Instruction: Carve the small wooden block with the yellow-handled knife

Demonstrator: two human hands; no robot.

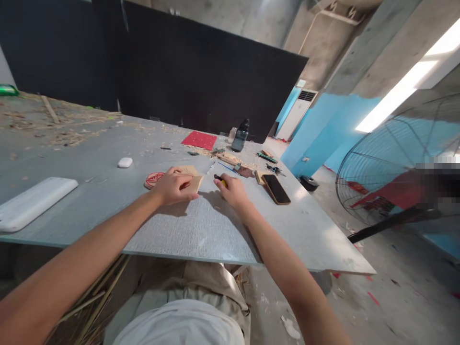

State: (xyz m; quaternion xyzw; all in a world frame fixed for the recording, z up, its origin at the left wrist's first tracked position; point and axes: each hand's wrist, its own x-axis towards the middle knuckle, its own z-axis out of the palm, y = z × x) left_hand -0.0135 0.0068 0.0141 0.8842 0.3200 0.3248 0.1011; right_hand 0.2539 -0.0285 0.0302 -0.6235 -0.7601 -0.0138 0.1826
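My left hand [176, 188] is closed around a pale wooden block [195, 184], tilted a little above the table. Behind those fingers a light, flat piece with faint marks [187, 170] shows in part. Beside the left wrist lies a round disc with a red design [154, 179], partly covered by the hand. My right hand [232, 189] grips a yellow-and-black utility knife [222, 181]; most of its handle is hidden in the fist, and I cannot make out the blade. The two hands are a short gap apart over the grey table [201, 235].
To the right lie a phone [276, 189], a small wood block [259, 178] and scissors [275, 169]. Further back are wood scraps [230, 158], a red sheet [199, 140] and a dark bottle [240, 136]. A white earbud case [125, 162] sits left. A fan [388, 163] stands right.
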